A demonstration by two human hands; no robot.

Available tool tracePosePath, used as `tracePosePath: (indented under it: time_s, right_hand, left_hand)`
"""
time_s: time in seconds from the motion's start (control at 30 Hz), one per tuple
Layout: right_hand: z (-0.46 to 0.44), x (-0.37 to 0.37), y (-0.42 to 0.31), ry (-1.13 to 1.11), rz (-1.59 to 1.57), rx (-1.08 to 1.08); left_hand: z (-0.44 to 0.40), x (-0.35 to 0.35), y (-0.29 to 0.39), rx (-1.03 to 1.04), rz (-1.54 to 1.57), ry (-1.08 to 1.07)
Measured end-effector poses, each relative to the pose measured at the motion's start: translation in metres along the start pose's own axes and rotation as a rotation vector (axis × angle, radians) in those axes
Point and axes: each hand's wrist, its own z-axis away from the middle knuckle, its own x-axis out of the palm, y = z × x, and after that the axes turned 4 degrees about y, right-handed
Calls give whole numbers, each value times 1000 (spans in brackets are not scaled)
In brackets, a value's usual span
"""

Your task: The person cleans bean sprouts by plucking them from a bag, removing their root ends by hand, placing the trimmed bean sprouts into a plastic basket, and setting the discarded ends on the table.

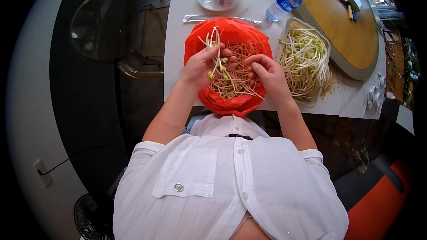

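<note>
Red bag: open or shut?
Open. The mouth of the red bag is spread wide, and the sprouts inside show from above.

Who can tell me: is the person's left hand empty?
No, the left hand holds several bean sprouts over the open red bag.
</note>
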Motion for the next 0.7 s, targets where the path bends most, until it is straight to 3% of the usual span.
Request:
tracePosePath:
  time_s: [0.07, 0.2, 0.37, 0.43, 0.7]
  right_hand:
    - [4, 1, 15, -124, -64, 234]
    - [9, 5, 28, -178, -296, 450]
    - [17, 6, 18, -209, -357, 446]
    - [19, 7, 13, -215, -359, 437]
    - [34, -32, -4, -83, -219, 325]
  left_hand:
    - [-2, -3, 2, -1, 48, -72]
    - [-6, -5, 3, 48, 87, -83]
    - [-6, 6, 1, 53, 137, -218]
    - [-5, 11, -1, 55, 142, -406]
    - [-14, 41, -20, 49, -55, -410]
